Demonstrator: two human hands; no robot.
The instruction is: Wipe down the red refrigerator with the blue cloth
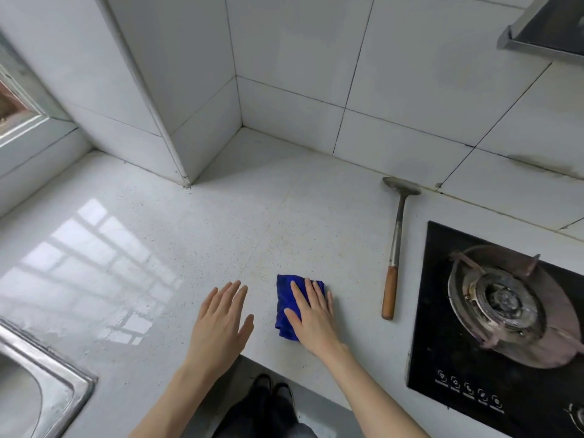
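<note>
Pressing flat with straight fingers, the right hand (313, 314) rests on the folded blue cloth (286, 306) near the countertop's (189, 248) front edge — the left hand (221, 324) hovers just beside it, fingers spread, holding nothing.

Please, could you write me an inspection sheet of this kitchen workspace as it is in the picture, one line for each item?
Surface: pale speckled counter, glossy, with a window reflection at left.
Job's things: blue cloth lies folded on the counter near its front edge; the red refrigerator is not in view.
Clutter: spatula with a wooden handle lies between the cloth and the gas hob.
Grips: right hand rests flat on the cloth, fingers straight; left hand beside it, fingers straight, holds nothing.
Cables: nothing seen.
Surroundings: steel sink at front left, window at left, white tiled wall, range hood at top right.
</note>
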